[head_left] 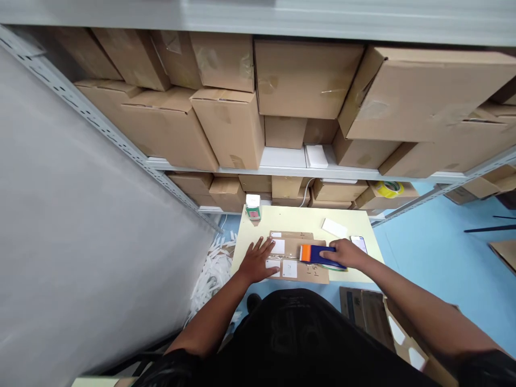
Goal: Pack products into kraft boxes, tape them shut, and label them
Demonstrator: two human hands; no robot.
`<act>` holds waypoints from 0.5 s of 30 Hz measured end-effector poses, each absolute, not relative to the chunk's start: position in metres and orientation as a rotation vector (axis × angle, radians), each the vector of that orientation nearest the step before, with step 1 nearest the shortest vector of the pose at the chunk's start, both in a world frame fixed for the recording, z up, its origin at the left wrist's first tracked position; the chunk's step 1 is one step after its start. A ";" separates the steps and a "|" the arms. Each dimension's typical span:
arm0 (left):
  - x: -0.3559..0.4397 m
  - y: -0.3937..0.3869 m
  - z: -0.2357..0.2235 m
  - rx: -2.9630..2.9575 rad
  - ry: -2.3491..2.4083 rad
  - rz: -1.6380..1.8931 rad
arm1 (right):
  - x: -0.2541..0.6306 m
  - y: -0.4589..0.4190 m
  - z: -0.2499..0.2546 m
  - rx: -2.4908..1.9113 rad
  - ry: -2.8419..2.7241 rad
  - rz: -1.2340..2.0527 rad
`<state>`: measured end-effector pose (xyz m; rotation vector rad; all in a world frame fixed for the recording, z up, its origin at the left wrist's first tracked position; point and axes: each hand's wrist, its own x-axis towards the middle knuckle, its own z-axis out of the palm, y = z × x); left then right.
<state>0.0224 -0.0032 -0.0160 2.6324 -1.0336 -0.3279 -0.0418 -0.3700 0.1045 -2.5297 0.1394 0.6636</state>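
A flat-lying cardboard box (304, 273) with white labels (290, 269) and handwritten marks rests on the pale yellow table (355, 223) in front of me. My left hand (255, 263) lies with its fingers spread on the box's left end, pressing on the cardboard beside the labels. In my right hand (342, 254) is a blue and orange tape dispenser (317, 254), gripped at its blue body. Its orange end points left over the box, near the middle seam, where a shiny strip of tape shows. Whether the dispenser touches the cardboard, I cannot tell.
On the table stand a small white and green box (253, 207), a white slab-like box (334, 228) and a phone (358, 244). Shelves of cardboard boxes (308, 80) rise behind, with a yellow tape roll (389, 188). White scraps (209, 279) lie on the floor at left.
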 end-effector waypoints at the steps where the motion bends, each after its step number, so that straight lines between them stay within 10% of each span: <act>1: 0.023 -0.003 -0.016 2.635 -1.032 -0.333 | -0.050 -0.387 0.104 -2.521 0.167 0.679; 15: 0.025 -0.002 -0.021 2.566 -1.013 -0.346 | -0.106 -0.498 0.051 -2.556 0.382 0.769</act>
